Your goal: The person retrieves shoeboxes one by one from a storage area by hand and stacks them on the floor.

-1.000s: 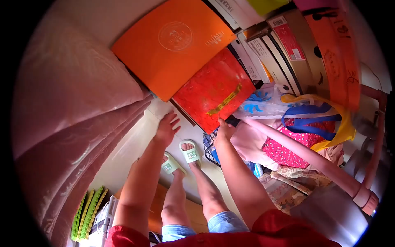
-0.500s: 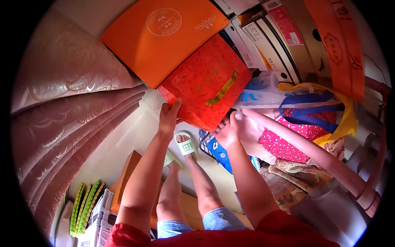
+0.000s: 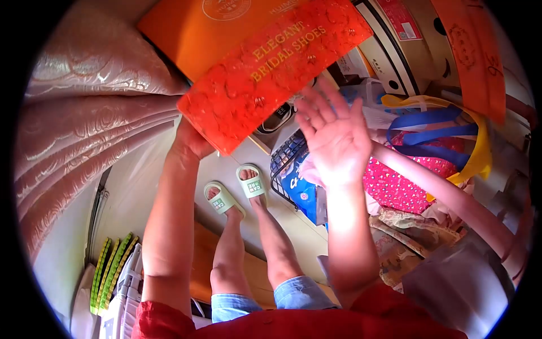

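Observation:
A red shoe box (image 3: 276, 70) with gold lettering "ELEGANT BRIDAL SHOES" is held up in front of me, tilted up to the right. My left hand (image 3: 195, 141) grips its lower left end; most of the fingers are hidden under the box. My right hand (image 3: 336, 141) is raised palm up with fingers spread, just below the box's right part, and holds nothing. Behind the red box stands a large orange box (image 3: 186, 34) marked HUIMEI, partly covered by it.
Stacked shoe boxes (image 3: 389, 62) stand at the back right beside an orange bag (image 3: 474, 62). A pink rail (image 3: 429, 183) crosses the right side over a pink patterned cloth (image 3: 395, 183). A black wire basket (image 3: 285, 166) stands on the floor. A pink curtain (image 3: 96, 124) hangs left.
The red box has come up and turned, so its lettered side now shows. My right hand has left its edge and opened. My left hand has moved left with the box.

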Demonstrator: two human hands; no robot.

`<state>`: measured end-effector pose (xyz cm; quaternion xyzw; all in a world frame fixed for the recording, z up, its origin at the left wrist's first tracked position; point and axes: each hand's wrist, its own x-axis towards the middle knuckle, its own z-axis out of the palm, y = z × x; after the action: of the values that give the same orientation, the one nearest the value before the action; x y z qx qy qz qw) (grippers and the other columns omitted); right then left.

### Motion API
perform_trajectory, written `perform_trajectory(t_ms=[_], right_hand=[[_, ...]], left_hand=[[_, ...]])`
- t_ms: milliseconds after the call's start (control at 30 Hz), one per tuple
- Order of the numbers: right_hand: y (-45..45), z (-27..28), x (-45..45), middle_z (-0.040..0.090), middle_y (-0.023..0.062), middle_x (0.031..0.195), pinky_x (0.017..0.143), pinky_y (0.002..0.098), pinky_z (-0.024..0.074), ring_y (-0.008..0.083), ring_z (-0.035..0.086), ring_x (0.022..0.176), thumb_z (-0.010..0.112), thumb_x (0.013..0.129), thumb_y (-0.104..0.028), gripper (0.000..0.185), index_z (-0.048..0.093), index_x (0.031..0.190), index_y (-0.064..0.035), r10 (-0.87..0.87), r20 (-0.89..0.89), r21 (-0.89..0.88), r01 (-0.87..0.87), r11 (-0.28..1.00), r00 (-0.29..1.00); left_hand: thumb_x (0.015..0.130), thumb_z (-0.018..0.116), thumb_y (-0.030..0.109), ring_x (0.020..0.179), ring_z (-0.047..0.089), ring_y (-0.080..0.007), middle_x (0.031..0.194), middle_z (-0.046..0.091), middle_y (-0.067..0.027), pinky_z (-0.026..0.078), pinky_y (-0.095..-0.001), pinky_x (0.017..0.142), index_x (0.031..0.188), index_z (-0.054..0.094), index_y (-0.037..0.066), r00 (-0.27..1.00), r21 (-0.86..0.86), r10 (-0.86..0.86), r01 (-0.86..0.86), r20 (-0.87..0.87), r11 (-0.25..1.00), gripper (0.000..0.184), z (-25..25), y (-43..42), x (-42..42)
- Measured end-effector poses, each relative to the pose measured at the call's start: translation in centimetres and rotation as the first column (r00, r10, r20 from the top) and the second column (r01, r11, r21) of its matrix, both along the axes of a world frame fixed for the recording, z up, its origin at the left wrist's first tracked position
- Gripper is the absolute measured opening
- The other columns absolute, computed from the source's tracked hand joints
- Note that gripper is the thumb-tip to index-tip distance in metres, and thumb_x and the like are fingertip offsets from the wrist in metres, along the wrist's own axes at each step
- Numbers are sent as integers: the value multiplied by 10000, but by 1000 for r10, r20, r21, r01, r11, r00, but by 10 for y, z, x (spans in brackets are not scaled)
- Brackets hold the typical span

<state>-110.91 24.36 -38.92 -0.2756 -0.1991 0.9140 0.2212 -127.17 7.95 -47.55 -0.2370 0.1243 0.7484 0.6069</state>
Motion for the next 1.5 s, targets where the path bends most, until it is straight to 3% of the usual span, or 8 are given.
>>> perform_trajectory(t_ms=[333,467,567,667,800,1133,1300,1500], right_hand=[[-24,13,-5,436,143,1272,1003,434,296,254,457,1132,600,862,-250,730,143,1407,-89,-16,452,213,-91,973,892],[-68,-3,4,439,120,1260,992,373,327,203,453,1124,688,801,-148,771,174,1370,-67,-6,464,279,-140,950,886],[-83,-42,23,410,66,1285,983,392,295,181,391,1178,665,821,-221,650,260,1318,-114,-106,525,214,-10,977,845],[-81,-56,36,371,43,1334,978,387,271,180,364,1204,630,842,-328,650,261,1350,-161,-193,592,172,112,979,782],[-92,-140,51,396,108,1315,1009,332,301,210,396,1191,665,830,-250,742,206,1373,-38,-75,642,247,-113,962,763],[-86,-203,54,518,36,1190,972,370,347,184,468,1140,732,697,-108,642,428,1263,-92,150,353,-309,-36,950,924],[-92,-168,40,327,91,1370,1048,349,244,222,346,1243,678,797,-211,844,120,1422,-110,-164,473,224,62,973,866],[-72,-223,19,427,90,1288,1006,325,308,191,408,1183,664,785,-461,817,242,1374,-83,-113,584,190,1,982,804]], left_hand=[[924,366,308,1116,513,-272,1255,509,-114,411,-412,968,1231,465,45,996,-190,-54,38,-77,981,416,-21,-22,2],[908,384,281,1103,516,-249,1216,525,-104,424,-393,942,1240,442,50,896,-318,-150,10,-418,948,408,-7,-60,30],[901,409,300,1115,502,-227,1219,517,-88,407,-374,952,1262,423,48,976,-430,-48,-49,-211,902,441,-18,-86,60],[849,531,413,1151,452,-212,1268,461,-105,362,-341,953,1291,394,78,755,-670,-379,-106,-535,735,571,-62,-108,90],[735,692,406,1231,363,-252,1350,362,-96,264,-464,992,1372,201,111,768,-848,-515,-69,-381,525,857,-94,-101,103],[648,652,185,1117,490,-233,1154,571,-49,335,-368,995,1157,530,65,935,-505,-69,-125,-347,854,538,-142,-90,78],[662,624,192,1109,509,-246,1181,556,-74,377,-371,972,1178,504,26,919,-493,-58,-155,-390,856,554,-145,-158,76],[681,679,224,1168,472,-268,1277,494,-69,342,-418,1015,1255,455,61,948,-535,30,-204,-316,820,637,-103,-186,75]])
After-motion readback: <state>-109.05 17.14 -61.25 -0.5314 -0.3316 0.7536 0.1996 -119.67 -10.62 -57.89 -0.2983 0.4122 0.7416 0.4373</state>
